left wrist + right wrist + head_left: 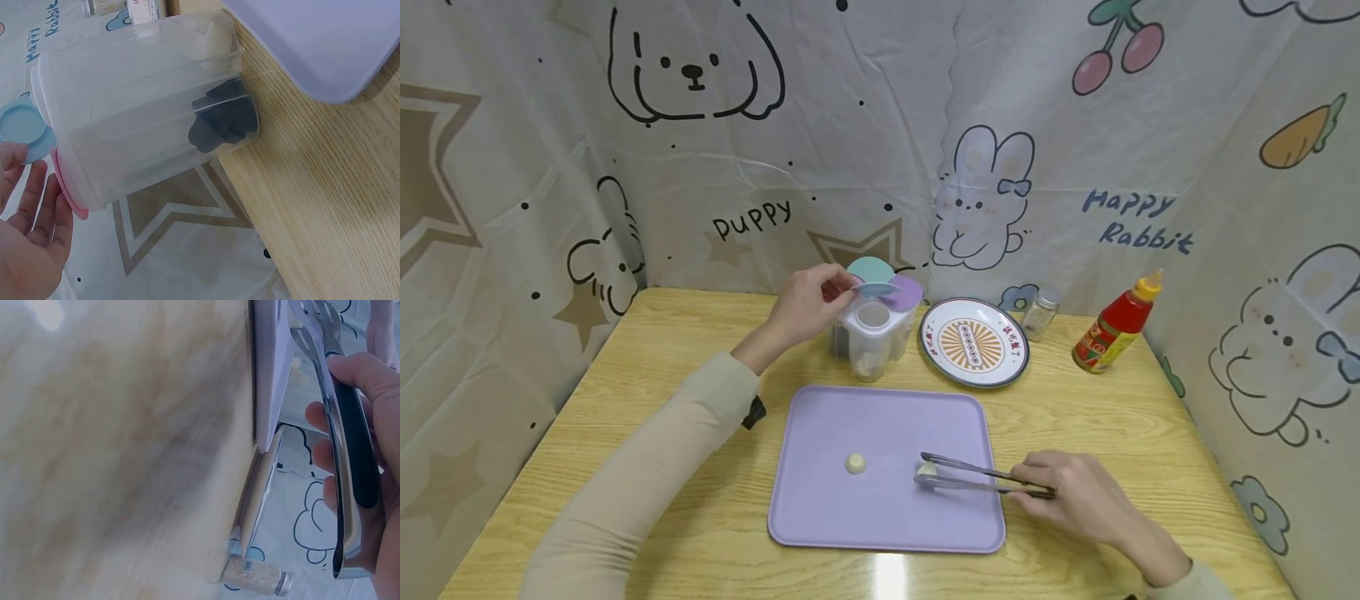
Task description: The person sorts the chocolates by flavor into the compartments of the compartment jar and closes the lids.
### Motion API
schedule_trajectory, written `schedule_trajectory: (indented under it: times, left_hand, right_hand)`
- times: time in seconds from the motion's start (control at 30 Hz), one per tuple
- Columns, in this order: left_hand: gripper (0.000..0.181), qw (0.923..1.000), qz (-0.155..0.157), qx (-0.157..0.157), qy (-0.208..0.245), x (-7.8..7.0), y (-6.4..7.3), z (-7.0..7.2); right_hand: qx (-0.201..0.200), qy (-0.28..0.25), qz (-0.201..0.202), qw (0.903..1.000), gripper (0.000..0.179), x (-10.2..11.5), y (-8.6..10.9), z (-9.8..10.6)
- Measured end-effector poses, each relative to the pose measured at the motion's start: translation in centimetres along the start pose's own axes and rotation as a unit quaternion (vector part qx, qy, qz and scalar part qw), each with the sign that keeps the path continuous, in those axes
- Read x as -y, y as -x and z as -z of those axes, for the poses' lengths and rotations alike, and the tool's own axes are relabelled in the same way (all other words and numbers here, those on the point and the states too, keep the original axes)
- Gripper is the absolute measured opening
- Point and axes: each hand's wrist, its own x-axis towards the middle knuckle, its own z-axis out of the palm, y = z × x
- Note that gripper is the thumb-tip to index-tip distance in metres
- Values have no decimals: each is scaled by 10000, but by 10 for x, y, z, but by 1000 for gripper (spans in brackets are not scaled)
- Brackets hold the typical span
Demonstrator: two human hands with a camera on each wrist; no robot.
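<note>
My left hand pinches the edge of a raised teal lid on a clear, divided storage container. In the left wrist view its other fingers lie beside a pink lid, and dark pieces sit low inside one compartment. With my right hand I grip metal tongs by their dark handles, low over the right side of a purple tray. Between the tong tips is a small pale round piece. Another pale piece lies left of the tray's middle.
A patterned plate stands right of the container. Beyond it are a small glass jar and a red sauce bottle with a yellow cap. A small black object shows beside the left sleeve. Printed cloth hangs behind the wooden table.
</note>
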Motion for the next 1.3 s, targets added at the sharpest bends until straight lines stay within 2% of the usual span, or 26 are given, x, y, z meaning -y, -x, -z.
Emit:
schedule_trajectory:
  times: [0.37, 0.53, 0.8, 0.93, 1.3]
  left_hand:
    - [10, 10000, 7, 20, -6, 1, 1, 0]
    - [9, 10000, 9, 26, -11, 0, 1, 1]
    - [11, 10000, 34, 48, -49, 0, 2, 1]
    - [11, 9999, 56, 54, -82, 1, 2, 0]
    - [11, 9999, 36, 105, -84, 0, 2, 1]
  right_hand:
    - [-82, 102, 241, 9996, 12, -11, -33, 11]
    - [-218, 217, 430, 9986, 20, -19, -53, 18]
    - [-414, 559, 539, 9961, 17, -34, -92, 36]
    - [-527, 663, 600, 9946, 21, -41, -114, 42]
    - [-691, 687, 629, 9933, 18, -52, -166, 40]
